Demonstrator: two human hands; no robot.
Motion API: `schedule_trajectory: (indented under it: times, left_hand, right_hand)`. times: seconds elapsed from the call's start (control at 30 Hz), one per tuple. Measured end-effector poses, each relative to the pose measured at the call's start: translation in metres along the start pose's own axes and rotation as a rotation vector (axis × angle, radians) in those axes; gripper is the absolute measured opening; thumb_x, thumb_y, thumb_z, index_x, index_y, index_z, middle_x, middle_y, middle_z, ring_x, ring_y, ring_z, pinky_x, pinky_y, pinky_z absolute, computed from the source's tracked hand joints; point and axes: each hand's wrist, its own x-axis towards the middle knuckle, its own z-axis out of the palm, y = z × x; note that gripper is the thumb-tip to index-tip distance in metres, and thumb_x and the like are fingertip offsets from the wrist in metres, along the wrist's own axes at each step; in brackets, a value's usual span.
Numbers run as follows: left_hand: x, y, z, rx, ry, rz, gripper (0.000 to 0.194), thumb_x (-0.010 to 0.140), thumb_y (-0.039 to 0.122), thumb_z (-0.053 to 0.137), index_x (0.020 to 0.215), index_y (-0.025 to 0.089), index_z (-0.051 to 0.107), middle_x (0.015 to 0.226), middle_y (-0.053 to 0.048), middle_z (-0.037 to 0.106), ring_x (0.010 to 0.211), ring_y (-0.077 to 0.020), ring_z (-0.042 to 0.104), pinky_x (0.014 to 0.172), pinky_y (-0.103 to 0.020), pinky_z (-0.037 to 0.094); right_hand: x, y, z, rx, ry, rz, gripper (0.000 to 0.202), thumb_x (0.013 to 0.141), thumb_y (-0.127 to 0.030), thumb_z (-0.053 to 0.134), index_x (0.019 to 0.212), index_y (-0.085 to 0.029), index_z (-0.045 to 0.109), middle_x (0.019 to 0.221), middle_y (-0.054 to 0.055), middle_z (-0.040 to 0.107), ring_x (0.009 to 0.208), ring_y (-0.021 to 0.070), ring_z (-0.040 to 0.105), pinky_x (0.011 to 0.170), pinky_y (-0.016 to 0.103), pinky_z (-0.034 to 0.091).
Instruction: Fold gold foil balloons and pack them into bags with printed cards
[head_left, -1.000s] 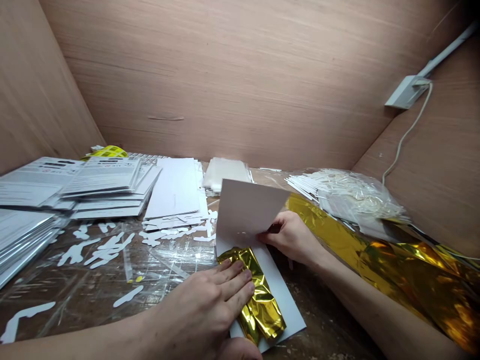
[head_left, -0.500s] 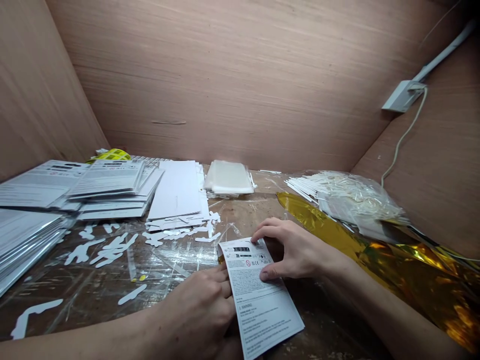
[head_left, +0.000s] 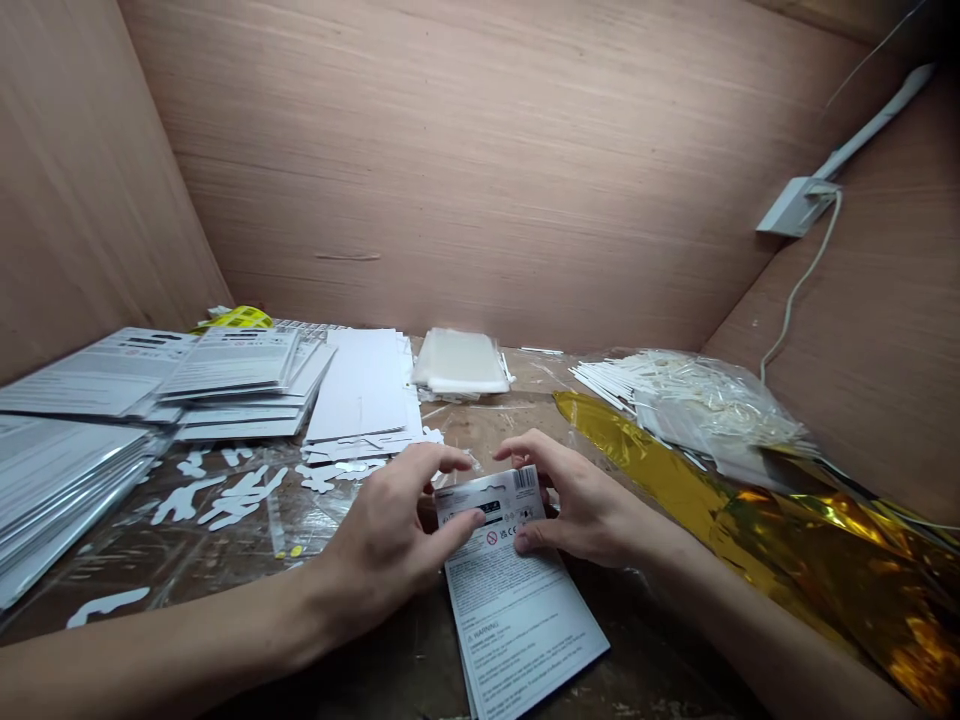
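Observation:
A white printed card [head_left: 517, 620] with a barcode, small symbols and a "WARNING" block stands tilted between my hands, its hang slot at the top. Along its lower left side a second edge shows behind it. My left hand [head_left: 382, 530] has its thumb pressed on the card's upper left face, fingers curled at the top edge. On the right side, my right hand [head_left: 581, 500] pinches the card, thumb in front and fingertips partly hidden behind. White paper cut-outs [head_left: 244, 497] lie on the table left of my left hand.
Stacks of packed printed cards [head_left: 82, 450] fill the left side. Plain white sheets [head_left: 356, 385] and clear bags [head_left: 461, 362] lie at the back. Gold foil [head_left: 675, 480] and a bag of white sticks [head_left: 712, 400] lie on the right. Wooden panels [head_left: 450, 170] surround the table.
My left hand has risen from below the card's left side to its upper left edge, thumb now on the face. The card's barcode corner now shows, and the view shifted slightly.

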Motion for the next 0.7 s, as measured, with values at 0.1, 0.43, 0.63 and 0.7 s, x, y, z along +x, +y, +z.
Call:
schedule_trajectory:
  times: [0.1,0.43,0.63,0.7]
  left_hand:
    - [0.006,-0.006,0.000,-0.233,-0.085,-0.214,0.039,0.088,0.041,0.070,0.122,0.022,0.071,0.113,-0.007,0.074,0.096,-0.0223,0.069,0.082,-0.031,0.054]
    - [0.006,-0.011,0.006,-0.637,-0.280,-0.385,0.033,0.085,0.045,0.071,0.088,0.013,0.080,0.079,-0.008,0.075,0.068,-0.0202,0.067,0.064,-0.030,0.053]
    - [0.011,-0.016,0.010,-0.871,0.003,-0.472,0.036,0.077,0.041,0.082,0.099,0.013,0.080,0.092,-0.012,0.078,0.079,-0.0243,0.073,0.072,-0.036,0.061]
    - [0.016,-0.021,0.011,-0.927,0.106,-0.477,0.034,0.076,0.038,0.083,0.098,0.013,0.080,0.094,-0.013,0.078,0.080,-0.0232,0.073,0.074,-0.036,0.062]
  right_hand:
    - [-0.001,0.002,0.008,0.227,0.085,0.003,0.076,0.080,-0.017,0.079,0.146,-0.030,0.046,0.106,0.003,0.063,0.083,0.0169,0.061,0.072,0.031,0.053]
    - [0.006,0.009,0.007,0.589,0.220,0.031,0.034,0.078,-0.028,0.084,0.110,-0.019,0.076,0.097,0.007,0.077,0.085,0.0194,0.071,0.075,0.032,0.057]
    - [0.002,0.010,-0.013,0.584,0.317,0.116,0.036,0.072,-0.033,0.090,0.103,-0.018,0.080,0.098,0.009,0.078,0.083,0.0190,0.071,0.073,0.030,0.058]
    - [0.002,0.017,-0.010,0.650,0.288,0.167,0.035,0.071,-0.035,0.090,0.097,-0.016,0.079,0.089,0.009,0.076,0.073,0.0158,0.068,0.065,0.026,0.056]
